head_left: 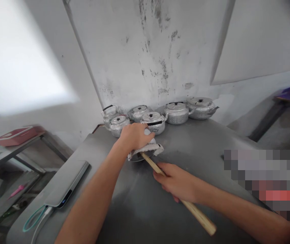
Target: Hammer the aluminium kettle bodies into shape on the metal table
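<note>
My right hand (177,179) is closed around the pale wooden handle (198,217) of a utensil. The handle slants up and left to a dark, rounded metal head (138,157), mostly covered, so I cannot tell its exact kind. Over that head my left hand (136,135) grips a bunched whitish cloth (148,148), its fingers curled on the top. Just beyond the left hand stand small silver kettles with black knobs, the nearest being one kettle (153,123) and another kettle (119,125).
More kettles, such as a silver kettle (177,113), line the back of the grey table (140,210) against a stained wall. A power bank (68,183) with a cable lies at the left edge. A red basket (18,135) sits on a side table. A pixelated patch covers the right.
</note>
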A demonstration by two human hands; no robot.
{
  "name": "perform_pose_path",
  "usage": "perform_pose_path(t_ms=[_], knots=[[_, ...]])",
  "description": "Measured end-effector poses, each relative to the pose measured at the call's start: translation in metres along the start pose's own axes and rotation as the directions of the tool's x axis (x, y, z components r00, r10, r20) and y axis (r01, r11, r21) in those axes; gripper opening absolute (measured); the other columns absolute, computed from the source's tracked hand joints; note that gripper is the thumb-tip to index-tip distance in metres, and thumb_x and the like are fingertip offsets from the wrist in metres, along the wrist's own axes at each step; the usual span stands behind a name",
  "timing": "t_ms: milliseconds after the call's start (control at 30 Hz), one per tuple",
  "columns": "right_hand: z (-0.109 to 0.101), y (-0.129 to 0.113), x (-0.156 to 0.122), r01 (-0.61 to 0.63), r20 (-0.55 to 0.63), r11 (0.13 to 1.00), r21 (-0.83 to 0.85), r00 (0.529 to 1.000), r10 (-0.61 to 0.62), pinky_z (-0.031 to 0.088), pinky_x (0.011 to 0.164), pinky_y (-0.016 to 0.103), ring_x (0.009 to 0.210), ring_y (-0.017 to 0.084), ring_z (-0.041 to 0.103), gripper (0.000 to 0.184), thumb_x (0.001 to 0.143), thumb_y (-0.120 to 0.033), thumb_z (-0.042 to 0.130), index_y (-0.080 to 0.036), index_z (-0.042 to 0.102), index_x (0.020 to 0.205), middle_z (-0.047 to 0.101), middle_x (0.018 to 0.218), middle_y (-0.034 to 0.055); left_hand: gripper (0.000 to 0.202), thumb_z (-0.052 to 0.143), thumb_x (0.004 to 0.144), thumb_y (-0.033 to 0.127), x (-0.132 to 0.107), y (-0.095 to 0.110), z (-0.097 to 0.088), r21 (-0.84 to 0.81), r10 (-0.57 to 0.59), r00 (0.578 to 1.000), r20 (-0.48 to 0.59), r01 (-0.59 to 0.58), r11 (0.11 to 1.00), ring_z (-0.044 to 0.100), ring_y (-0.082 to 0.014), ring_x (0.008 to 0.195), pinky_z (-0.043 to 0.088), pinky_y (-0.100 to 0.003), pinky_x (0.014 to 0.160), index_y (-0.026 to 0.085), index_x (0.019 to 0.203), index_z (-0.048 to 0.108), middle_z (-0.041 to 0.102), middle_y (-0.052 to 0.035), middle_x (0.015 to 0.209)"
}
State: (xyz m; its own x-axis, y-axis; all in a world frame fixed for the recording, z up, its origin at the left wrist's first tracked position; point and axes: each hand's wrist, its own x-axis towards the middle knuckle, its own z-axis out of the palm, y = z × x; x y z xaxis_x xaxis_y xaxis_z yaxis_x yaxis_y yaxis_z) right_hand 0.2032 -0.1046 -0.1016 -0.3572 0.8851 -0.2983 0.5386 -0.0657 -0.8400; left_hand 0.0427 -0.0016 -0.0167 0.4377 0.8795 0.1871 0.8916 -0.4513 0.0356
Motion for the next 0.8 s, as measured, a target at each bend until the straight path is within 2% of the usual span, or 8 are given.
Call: perform_pose_path(t_ms=[200,333,433,567,733,800], knots=[[0.0056,-0.0003,0.0001,0.071,-0.057,0.994,0.079,0.996,-0.066,0.044,0.036,0.019,0.045,0.009,0.047,0.023,0.102,-0.036,0.04,-0.021,0.047,0.086,0.045,0.065,-0.005,0.054,0.045,0.094,0.062,0.0,0.0001,-0.0004,-0.007,0.001,1.0,0.002,-0.001,1.0,0.067,-0.0349,0.106,0.049,-0.042,0.089,0.026,0.125,0.07,0.075,-0.0103,0.117],[0.0056,-0.0025,-0.0005,0.004,-0.023,0.997,0.072,1.0,-0.002,0.042,0.033,0.019,0.044,0.009,0.047,0.023,0.1,-0.035,0.042,-0.02,0.048,0.084,0.047,0.065,-0.0042,0.054,0.045,0.094,0.062,0.0004,-0.0005,0.0008,-0.002,0.003,1.0,-0.004,-0.003,1.0,0.068,-0.0344,0.104,0.049,-0.042,0.088,0.025,0.124,0.071,0.075,-0.0105,0.115],[0.0041,-0.0025,-0.0009,0.026,-0.042,0.991,0.133,0.999,-0.02,0.044,0.034,0.019,0.044,0.008,0.045,0.023,0.101,-0.035,0.041,-0.02,0.047,0.084,0.045,0.064,-0.0052,0.053,0.045,0.094,0.061,0.0009,-0.0008,0.0016,0.005,0.006,1.0,-0.012,-0.006,1.0,0.068,-0.0344,0.105,0.049,-0.042,0.088,0.026,0.123,0.071,0.075,-0.0101,0.115],[0.0024,-0.0008,-0.0018,-0.019,-0.012,0.998,0.067,1.0,0.02,0.043,0.033,0.02,0.04,0.009,0.049,0.024,0.101,-0.033,0.04,-0.019,0.047,0.082,0.047,0.063,-0.0043,0.052,0.045,0.094,0.06,0.0007,0.0002,0.0007,0.005,0.008,1.0,-0.007,-0.008,1.0,0.067,-0.0346,0.106,0.049,-0.042,0.088,0.026,0.124,0.071,0.075,-0.01,0.116],[0.0024,-0.0029,-0.0039,0.014,-0.056,0.994,0.104,0.998,-0.008,0.043,0.035,0.02,0.042,0.009,0.047,0.027,0.103,-0.036,0.036,-0.018,0.053,0.092,0.045,0.063,-0.0053,0.052,0.045,0.094,0.061,-0.0002,0.0008,-0.0003,0.007,0.006,1.0,-0.01,-0.006,1.0,0.067,-0.035,0.105,0.05,-0.043,0.088,0.026,0.122,0.071,0.075,-0.0104,0.114],[0.0023,-0.005,-0.0046,-0.005,-0.032,0.997,0.077,0.999,0.007,0.043,0.034,0.021,0.041,0.01,0.047,0.028,0.103,-0.037,0.036,-0.018,0.052,0.092,0.045,0.061,-0.0053,0.052,0.044,0.094,0.061,0.0,0.0004,0.0,0.008,0.007,1.0,-0.009,-0.007,1.0,0.068,-0.0345,0.105,0.05,-0.043,0.088,0.026,0.121,0.071,0.075,-0.0103,0.114]])
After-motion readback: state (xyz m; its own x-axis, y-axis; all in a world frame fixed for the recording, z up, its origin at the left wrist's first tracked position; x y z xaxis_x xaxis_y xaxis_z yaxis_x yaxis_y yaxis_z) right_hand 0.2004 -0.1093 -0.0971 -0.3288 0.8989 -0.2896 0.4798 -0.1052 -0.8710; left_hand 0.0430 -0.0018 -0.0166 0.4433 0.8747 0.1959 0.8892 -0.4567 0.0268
